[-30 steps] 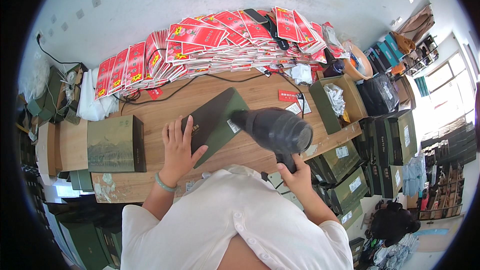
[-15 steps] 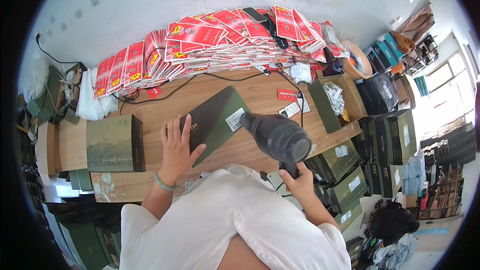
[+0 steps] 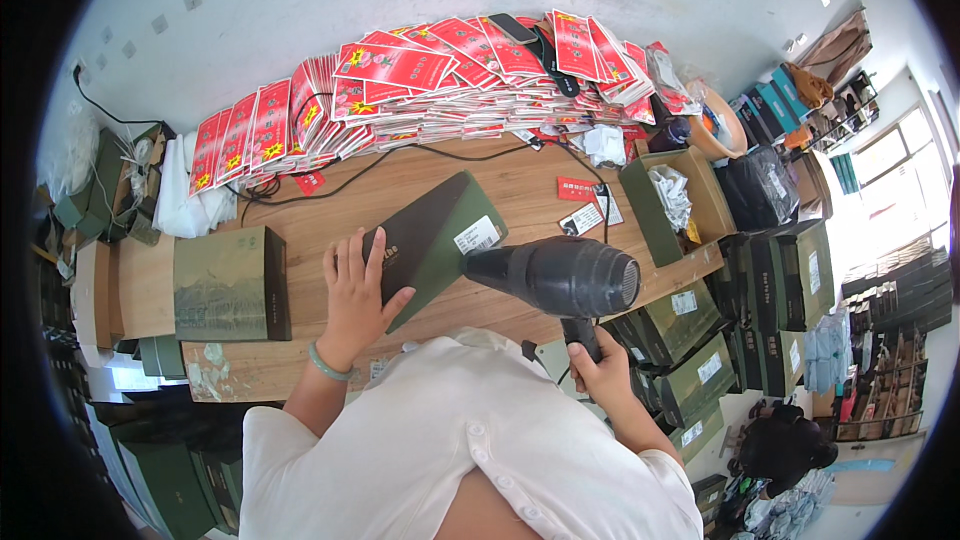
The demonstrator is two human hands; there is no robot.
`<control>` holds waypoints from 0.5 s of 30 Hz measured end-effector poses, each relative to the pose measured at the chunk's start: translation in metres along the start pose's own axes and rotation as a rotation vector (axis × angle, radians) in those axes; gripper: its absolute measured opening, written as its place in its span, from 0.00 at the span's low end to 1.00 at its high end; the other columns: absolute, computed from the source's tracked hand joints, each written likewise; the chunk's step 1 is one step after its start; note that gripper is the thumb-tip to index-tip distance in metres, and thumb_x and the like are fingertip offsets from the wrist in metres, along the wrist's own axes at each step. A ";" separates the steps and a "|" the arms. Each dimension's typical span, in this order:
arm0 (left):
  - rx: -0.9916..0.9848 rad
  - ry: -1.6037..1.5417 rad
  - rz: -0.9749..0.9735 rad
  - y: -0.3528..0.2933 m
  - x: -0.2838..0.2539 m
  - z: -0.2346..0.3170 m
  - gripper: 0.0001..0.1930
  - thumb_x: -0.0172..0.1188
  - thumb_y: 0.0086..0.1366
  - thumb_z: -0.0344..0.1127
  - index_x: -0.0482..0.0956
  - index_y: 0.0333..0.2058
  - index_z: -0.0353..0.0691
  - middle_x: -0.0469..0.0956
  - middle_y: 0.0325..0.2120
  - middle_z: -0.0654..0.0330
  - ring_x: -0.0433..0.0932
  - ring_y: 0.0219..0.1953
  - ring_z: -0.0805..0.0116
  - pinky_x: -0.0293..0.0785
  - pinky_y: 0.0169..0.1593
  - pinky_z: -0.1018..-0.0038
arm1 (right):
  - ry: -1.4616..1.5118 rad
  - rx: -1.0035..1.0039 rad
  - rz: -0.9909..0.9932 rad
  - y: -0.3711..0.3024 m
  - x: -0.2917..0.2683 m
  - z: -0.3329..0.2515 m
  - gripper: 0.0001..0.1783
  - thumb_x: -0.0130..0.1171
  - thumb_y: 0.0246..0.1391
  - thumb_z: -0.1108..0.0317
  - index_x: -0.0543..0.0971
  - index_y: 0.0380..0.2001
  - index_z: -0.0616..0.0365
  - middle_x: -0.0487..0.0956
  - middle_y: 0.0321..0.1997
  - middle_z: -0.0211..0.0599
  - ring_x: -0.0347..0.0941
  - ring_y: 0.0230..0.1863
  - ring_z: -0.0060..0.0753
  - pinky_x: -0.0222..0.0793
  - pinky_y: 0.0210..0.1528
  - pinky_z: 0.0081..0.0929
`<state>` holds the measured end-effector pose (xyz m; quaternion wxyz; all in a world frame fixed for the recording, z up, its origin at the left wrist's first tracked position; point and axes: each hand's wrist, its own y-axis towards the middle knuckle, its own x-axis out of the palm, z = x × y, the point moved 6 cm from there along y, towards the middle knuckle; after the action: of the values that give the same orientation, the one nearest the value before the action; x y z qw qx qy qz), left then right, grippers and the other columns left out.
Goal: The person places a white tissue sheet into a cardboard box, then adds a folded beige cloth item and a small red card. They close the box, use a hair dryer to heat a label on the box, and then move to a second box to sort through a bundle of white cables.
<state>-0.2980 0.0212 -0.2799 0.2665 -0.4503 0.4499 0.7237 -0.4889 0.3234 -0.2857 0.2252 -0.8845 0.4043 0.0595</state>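
Observation:
A dark green and black shoe box sits at an angle in the middle of the wooden table. On its green side is a white barcode label. My left hand rests on the near left part of this box, fingers stretched along the dark face and thumb spread towards the green side. A black hair dryer is gripped by its handle in my right hand. Its nozzle points left at the green side, close below the label; I cannot tell whether it touches.
Stacked red printed bags line the wall, with a phone on top. Another shoe box stands left on the table. At right are an open box with crumpled paper and stacked shoe boxes. Someone in black sits farther right.
The hair dryer has swung so its nozzle moved from the label to just below it, and its body is now more level. My left hand and the shoe box stay put.

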 end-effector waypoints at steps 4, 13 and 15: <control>-0.010 0.001 -0.002 0.000 -0.001 0.001 0.44 0.57 0.62 0.58 0.56 0.67 0.34 0.60 0.60 0.39 0.59 0.60 0.41 0.49 0.65 0.43 | -0.005 -0.011 0.029 0.002 -0.002 -0.002 0.22 0.68 0.54 0.60 0.78 0.46 0.64 0.76 0.21 0.28 0.70 0.17 0.17 0.65 0.19 0.20; -0.009 0.014 -0.002 0.000 0.000 0.000 0.43 0.56 0.63 0.59 0.57 0.67 0.34 0.61 0.60 0.39 0.59 0.61 0.41 0.49 0.65 0.44 | -0.008 -0.090 0.081 0.018 0.001 -0.013 0.19 0.64 0.58 0.56 0.73 0.38 0.62 0.72 0.16 0.29 0.65 0.12 0.17 0.59 0.13 0.18; -0.008 0.021 -0.001 0.000 0.001 0.000 0.43 0.55 0.63 0.60 0.57 0.67 0.34 0.61 0.60 0.39 0.59 0.60 0.41 0.49 0.66 0.44 | -0.015 -0.090 0.084 0.022 0.000 -0.016 0.19 0.64 0.58 0.56 0.73 0.38 0.62 0.71 0.16 0.28 0.64 0.12 0.17 0.59 0.13 0.18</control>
<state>-0.2987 0.0214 -0.2804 0.2601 -0.4594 0.4495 0.7206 -0.5059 0.3036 -0.2791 0.1854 -0.8755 0.4363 0.0937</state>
